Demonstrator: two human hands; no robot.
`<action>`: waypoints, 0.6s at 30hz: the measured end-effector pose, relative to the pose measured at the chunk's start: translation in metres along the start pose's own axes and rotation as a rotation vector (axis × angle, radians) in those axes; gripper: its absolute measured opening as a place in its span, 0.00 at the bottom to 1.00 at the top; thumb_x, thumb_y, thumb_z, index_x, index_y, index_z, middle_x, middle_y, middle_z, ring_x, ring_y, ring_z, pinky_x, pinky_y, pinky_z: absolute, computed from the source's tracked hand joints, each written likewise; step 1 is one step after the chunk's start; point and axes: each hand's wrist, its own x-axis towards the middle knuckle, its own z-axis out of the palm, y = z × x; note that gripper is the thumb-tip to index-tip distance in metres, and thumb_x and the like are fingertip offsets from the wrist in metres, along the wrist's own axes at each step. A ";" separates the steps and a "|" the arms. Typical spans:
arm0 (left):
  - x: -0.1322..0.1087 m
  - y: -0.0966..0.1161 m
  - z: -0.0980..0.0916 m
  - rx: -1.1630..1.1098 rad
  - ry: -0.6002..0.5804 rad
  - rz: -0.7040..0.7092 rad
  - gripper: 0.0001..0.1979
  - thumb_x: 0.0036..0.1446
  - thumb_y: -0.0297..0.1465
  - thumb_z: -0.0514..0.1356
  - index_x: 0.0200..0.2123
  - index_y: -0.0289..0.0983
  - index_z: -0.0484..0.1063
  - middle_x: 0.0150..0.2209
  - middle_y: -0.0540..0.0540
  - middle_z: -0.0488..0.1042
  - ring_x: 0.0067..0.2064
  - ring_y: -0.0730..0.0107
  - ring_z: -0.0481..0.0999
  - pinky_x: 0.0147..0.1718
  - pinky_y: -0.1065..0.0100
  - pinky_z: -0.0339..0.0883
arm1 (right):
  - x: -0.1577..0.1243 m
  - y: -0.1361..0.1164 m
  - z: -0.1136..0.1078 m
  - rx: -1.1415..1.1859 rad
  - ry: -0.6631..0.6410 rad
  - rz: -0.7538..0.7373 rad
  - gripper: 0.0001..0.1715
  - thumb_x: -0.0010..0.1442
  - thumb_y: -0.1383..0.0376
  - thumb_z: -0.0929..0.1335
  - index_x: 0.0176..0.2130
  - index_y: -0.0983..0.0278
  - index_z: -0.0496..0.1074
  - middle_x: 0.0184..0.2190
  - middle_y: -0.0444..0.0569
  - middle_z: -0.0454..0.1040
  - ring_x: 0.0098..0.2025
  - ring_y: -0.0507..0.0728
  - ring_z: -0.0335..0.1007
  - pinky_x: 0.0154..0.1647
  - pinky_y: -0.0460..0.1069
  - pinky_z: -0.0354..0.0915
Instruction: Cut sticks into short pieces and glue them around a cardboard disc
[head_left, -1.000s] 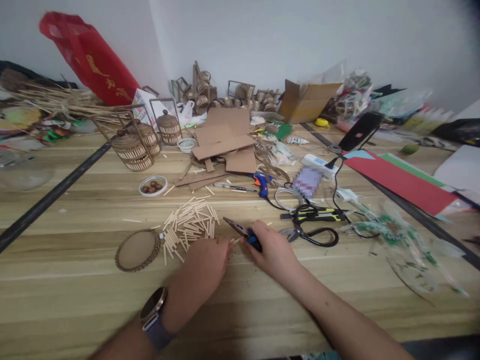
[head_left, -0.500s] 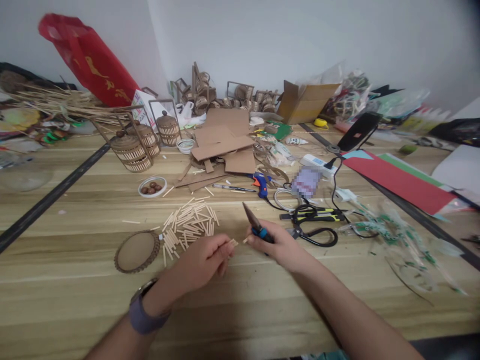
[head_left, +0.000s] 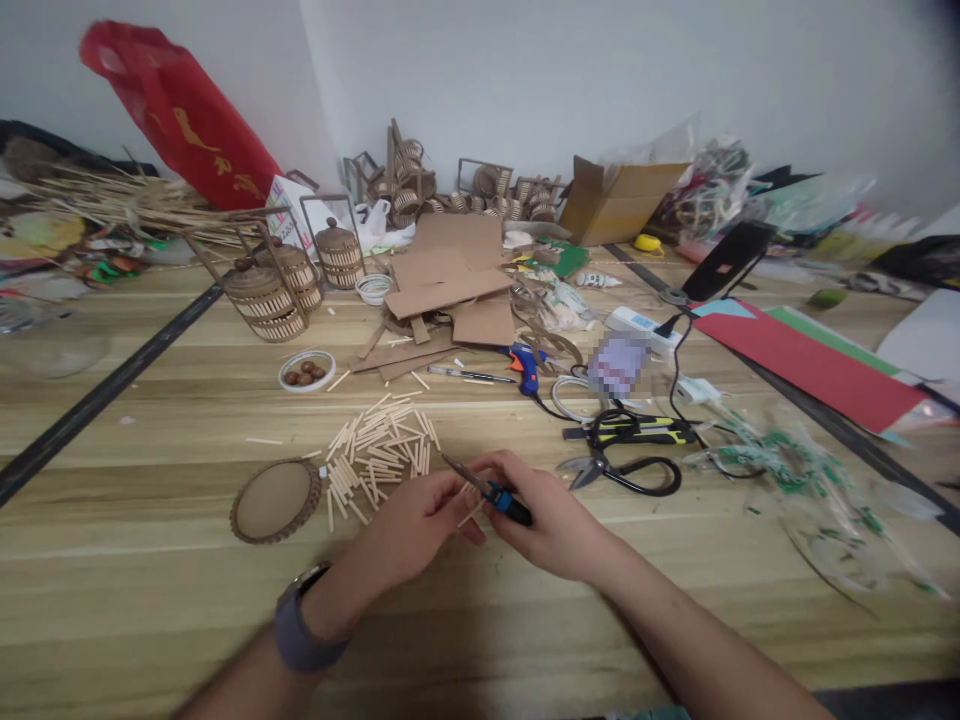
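Note:
My left hand, with a watch on the wrist, is closed on short wooden sticks. Close against it, my right hand grips a pointed, blade-like tool with a blue and black handle. The tool's tip slants up and left over the left fingers, and the exact contact with the sticks is hidden. A loose pile of similar wooden sticks lies just beyond the left hand. Left of that pile is a round brown disc with a ridged rim.
Beyond the hands are a blue glue gun, a pen and cardboard pieces. Shears and a yellow-black cutter lie right. Brown balls fill a white dish. Small lidded baskets stand at the left.
My right hand has moved left, bringing the tool across to the left hand; the two hands, apart before, now meet around the sticks.

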 end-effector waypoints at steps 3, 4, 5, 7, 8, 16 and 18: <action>0.001 -0.004 0.002 -0.009 -0.016 0.014 0.17 0.63 0.41 0.51 0.29 0.38 0.73 0.31 0.47 0.81 0.36 0.62 0.78 0.37 0.68 0.65 | 0.000 0.001 0.000 -0.066 -0.020 -0.009 0.28 0.51 0.76 0.65 0.52 0.61 0.65 0.42 0.48 0.78 0.43 0.57 0.75 0.40 0.48 0.65; 0.001 -0.005 0.003 -0.011 -0.020 0.013 0.17 0.62 0.40 0.52 0.29 0.38 0.73 0.31 0.47 0.81 0.36 0.62 0.78 0.37 0.67 0.66 | 0.000 0.001 0.000 -0.090 -0.024 -0.014 0.29 0.50 0.76 0.65 0.52 0.61 0.65 0.43 0.48 0.78 0.44 0.58 0.74 0.42 0.49 0.65; 0.002 -0.007 0.003 -0.008 -0.021 0.009 0.17 0.62 0.40 0.52 0.29 0.38 0.74 0.32 0.46 0.81 0.37 0.61 0.78 0.38 0.67 0.66 | 0.000 0.002 0.000 -0.109 -0.026 -0.019 0.30 0.50 0.76 0.65 0.52 0.61 0.65 0.44 0.49 0.77 0.45 0.59 0.74 0.43 0.50 0.65; 0.002 -0.009 0.004 0.019 -0.017 -0.001 0.17 0.61 0.39 0.52 0.27 0.37 0.75 0.32 0.46 0.81 0.37 0.61 0.78 0.38 0.67 0.66 | 0.000 0.002 0.001 -0.130 -0.032 -0.030 0.31 0.49 0.76 0.65 0.53 0.61 0.65 0.46 0.50 0.77 0.46 0.60 0.74 0.45 0.51 0.66; 0.002 -0.010 0.004 0.038 -0.015 -0.006 0.18 0.61 0.39 0.52 0.27 0.37 0.76 0.32 0.46 0.80 0.37 0.61 0.77 0.38 0.67 0.66 | 0.000 0.003 0.001 -0.135 -0.030 -0.035 0.32 0.49 0.76 0.65 0.53 0.61 0.65 0.46 0.51 0.77 0.47 0.60 0.74 0.45 0.51 0.66; 0.001 -0.008 0.003 -0.024 -0.061 0.004 0.18 0.60 0.37 0.53 0.25 0.38 0.76 0.29 0.47 0.80 0.34 0.62 0.76 0.36 0.68 0.65 | -0.001 0.001 0.003 -0.109 -0.014 -0.068 0.28 0.49 0.76 0.65 0.51 0.61 0.67 0.44 0.50 0.77 0.45 0.59 0.74 0.44 0.51 0.66; 0.001 -0.010 0.004 -0.059 -0.076 -0.009 0.17 0.59 0.38 0.53 0.24 0.38 0.76 0.28 0.47 0.80 0.33 0.62 0.75 0.34 0.67 0.64 | -0.001 0.000 0.003 -0.102 -0.014 -0.083 0.28 0.49 0.77 0.65 0.50 0.61 0.68 0.43 0.49 0.77 0.45 0.59 0.74 0.45 0.51 0.67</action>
